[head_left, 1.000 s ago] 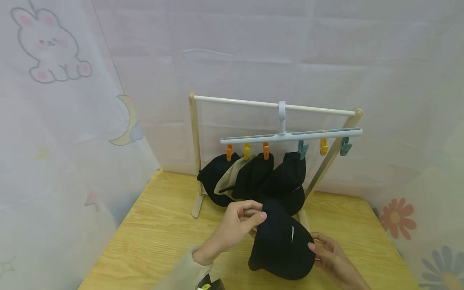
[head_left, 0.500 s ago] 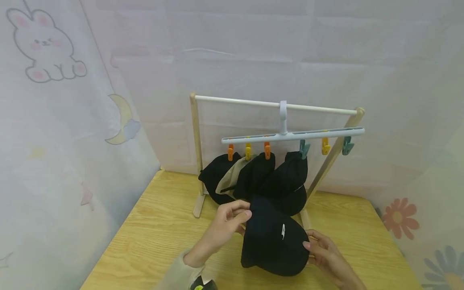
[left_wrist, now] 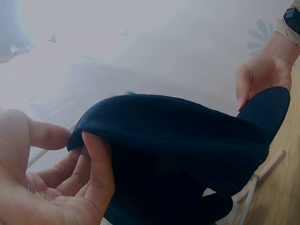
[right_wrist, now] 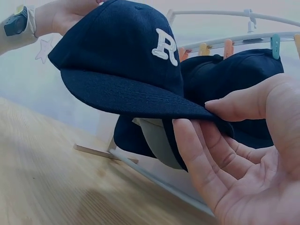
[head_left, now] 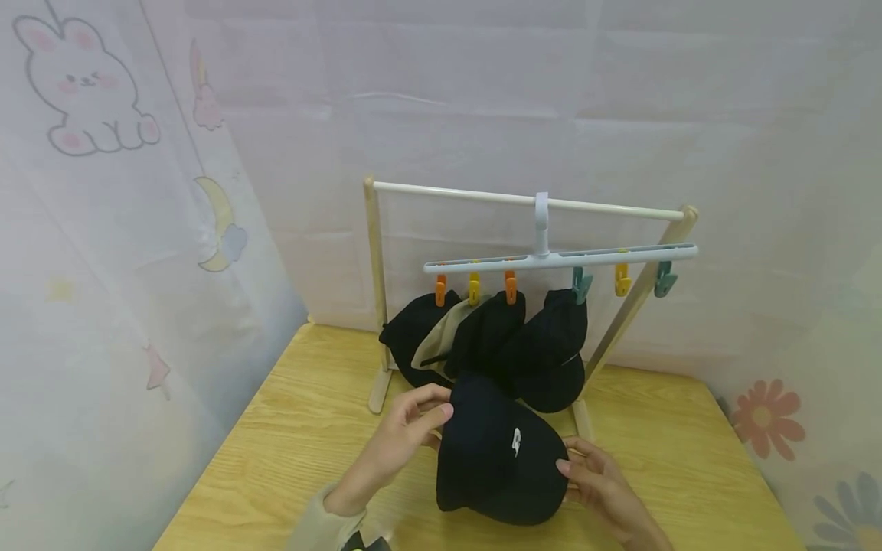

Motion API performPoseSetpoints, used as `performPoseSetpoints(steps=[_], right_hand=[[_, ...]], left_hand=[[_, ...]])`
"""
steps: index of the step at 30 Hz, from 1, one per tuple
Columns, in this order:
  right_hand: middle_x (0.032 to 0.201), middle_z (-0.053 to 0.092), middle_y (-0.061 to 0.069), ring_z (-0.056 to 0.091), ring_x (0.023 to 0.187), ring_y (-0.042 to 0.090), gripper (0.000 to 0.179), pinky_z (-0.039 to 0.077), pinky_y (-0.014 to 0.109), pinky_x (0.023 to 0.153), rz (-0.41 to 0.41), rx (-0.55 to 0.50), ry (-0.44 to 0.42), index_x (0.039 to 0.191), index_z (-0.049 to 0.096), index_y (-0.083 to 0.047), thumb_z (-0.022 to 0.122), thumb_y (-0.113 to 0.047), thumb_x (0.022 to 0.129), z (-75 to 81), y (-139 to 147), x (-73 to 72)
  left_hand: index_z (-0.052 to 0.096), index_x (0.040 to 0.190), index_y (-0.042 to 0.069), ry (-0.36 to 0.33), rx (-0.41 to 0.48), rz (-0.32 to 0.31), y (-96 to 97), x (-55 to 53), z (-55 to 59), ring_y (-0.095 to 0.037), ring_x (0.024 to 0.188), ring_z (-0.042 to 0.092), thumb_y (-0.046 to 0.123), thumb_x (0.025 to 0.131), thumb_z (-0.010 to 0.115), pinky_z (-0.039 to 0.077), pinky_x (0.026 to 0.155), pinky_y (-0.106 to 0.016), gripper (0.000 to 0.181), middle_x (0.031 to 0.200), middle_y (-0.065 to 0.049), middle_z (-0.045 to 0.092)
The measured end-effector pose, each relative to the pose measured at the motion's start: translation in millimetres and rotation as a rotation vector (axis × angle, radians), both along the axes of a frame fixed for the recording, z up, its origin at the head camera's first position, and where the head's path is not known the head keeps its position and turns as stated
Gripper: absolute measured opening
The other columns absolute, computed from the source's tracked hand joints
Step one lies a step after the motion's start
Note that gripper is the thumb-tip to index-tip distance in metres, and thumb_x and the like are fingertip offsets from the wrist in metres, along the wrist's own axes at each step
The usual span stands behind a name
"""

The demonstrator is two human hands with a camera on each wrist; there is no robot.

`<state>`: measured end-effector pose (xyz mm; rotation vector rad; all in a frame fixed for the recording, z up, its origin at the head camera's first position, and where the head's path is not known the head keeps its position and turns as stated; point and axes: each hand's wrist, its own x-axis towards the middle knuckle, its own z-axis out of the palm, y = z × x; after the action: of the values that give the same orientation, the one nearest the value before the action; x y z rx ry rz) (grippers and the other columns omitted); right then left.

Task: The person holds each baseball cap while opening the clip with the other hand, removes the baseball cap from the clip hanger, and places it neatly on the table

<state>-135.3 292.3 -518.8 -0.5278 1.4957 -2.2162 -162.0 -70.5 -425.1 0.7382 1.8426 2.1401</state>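
A dark baseball cap (head_left: 485, 451) with a white letter R (right_wrist: 165, 47) on its front is held between both hands, in front of the rack. My left hand (head_left: 406, 432) pinches the back edge of its crown, thumb on one side and fingers on the other. My right hand (head_left: 599, 482) pinches the brim (right_wrist: 136, 96) at its edge. Behind it, several caps hang by clips from a pale blue hanger (head_left: 551, 261): dark ones such as the left cap (head_left: 409, 329) and the right cap (head_left: 554, 337), with a beige cap (head_left: 441, 333) among them.
The hanger hooks over the white bar (head_left: 448, 193) of a wooden-legged rack (head_left: 377, 260). Toward its right end, a yellow clip (head_left: 622, 281) and a teal clip (head_left: 664, 280) hang without caps. The wooden table (head_left: 276, 451) extends around the rack, with printed cloth (head_left: 482, 92) behind.
Both hands have carried the cap leftward in the head view, and its front has turned slightly so the white letter shows more. The hanging caps stay on their clips.
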Motion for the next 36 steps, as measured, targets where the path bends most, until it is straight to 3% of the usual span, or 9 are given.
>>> performPoseSetpoints(steps=[7, 13, 29, 36], right_hand=[[0.119, 0.076, -0.006, 0.074, 0.100, 0.008, 0.035, 0.063, 0.028, 0.083, -0.017, 0.017, -0.032, 0.128, 0.061, -0.020, 0.040, 0.002, 0.111, -6.0, -12.0, -0.1], [0.122, 0.076, -0.005, 0.074, 0.102, 0.008, 0.037, 0.063, 0.029, 0.085, -0.004, -0.004, -0.031, 0.130, 0.062, -0.019, 0.040, 0.003, 0.111, -10.6, -21.9, -2.6], [0.124, 0.075, -0.001, 0.075, 0.102, 0.012, 0.038, 0.064, 0.031, 0.083, 0.097, -0.086, -0.029, 0.133, 0.060, -0.014, 0.038, 0.006, 0.110, -17.6, -44.2, -11.2], [0.124, 0.076, 0.001, 0.075, 0.102, 0.013, 0.037, 0.064, 0.033, 0.085, 0.128, -0.095, -0.033, 0.132, 0.061, -0.012, 0.038, 0.006, 0.110, -19.3, -51.5, -14.7]], left_hand=[[0.057, 0.129, -0.015, -0.031, -0.035, -0.029, -15.7, 2.7, -3.3, -0.008, 0.087, 0.067, 0.015, 0.112, 0.055, 0.060, 0.071, -0.028, 0.034, 0.103, 0.005, 0.069], [0.056, 0.131, -0.015, -0.076, -0.067, -0.010, -25.4, 5.7, -3.8, -0.010, 0.086, 0.065, 0.016, 0.112, 0.055, 0.059, 0.073, -0.027, 0.036, 0.106, 0.001, 0.067], [0.058, 0.125, -0.016, -0.010, -0.065, 0.014, -44.2, 17.5, -2.6, -0.009, 0.083, 0.066, 0.013, 0.112, 0.053, 0.061, 0.070, -0.027, 0.031, 0.106, -0.001, 0.065], [0.057, 0.128, -0.017, -0.035, -0.055, 0.035, -48.2, 19.3, -4.2, -0.009, 0.086, 0.068, 0.012, 0.112, 0.054, 0.061, 0.072, -0.028, 0.033, 0.110, -0.001, 0.066]])
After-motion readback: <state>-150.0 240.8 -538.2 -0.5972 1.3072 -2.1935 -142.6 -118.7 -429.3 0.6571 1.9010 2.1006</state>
